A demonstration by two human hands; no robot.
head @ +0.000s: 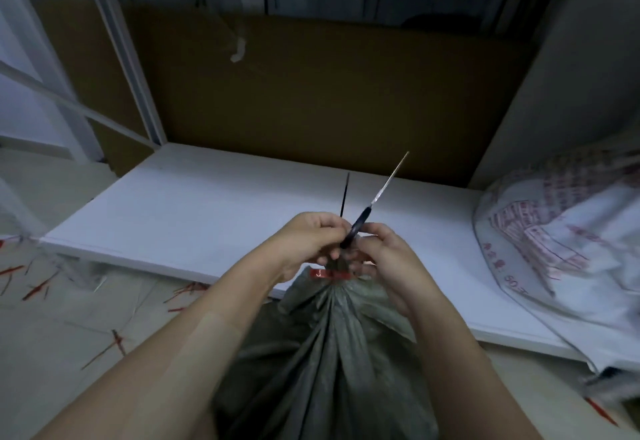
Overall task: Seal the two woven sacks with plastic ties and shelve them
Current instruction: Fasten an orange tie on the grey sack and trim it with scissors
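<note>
A grey woven sack [329, 353] stands in front of me, its mouth gathered into a tight neck with a red band [329, 274] around it. My left hand [308, 238] and my right hand [384, 259] both pinch a plastic tie [360, 221] just above the neck. The tie's dark part runs between my fingers, and its pale tail sticks up to the right. A thin dark tail [344, 193] points straight up beside it. A second sack [568, 249], white with red print, lies on the low white shelf [194, 211] at the right.
Brown cardboard [311, 93] backs the shelf bay, with white uprights either side and another shelf board above. Several red and pale ties [38, 287] lie scattered on the floor at the left. The shelf's left and middle surface is bare.
</note>
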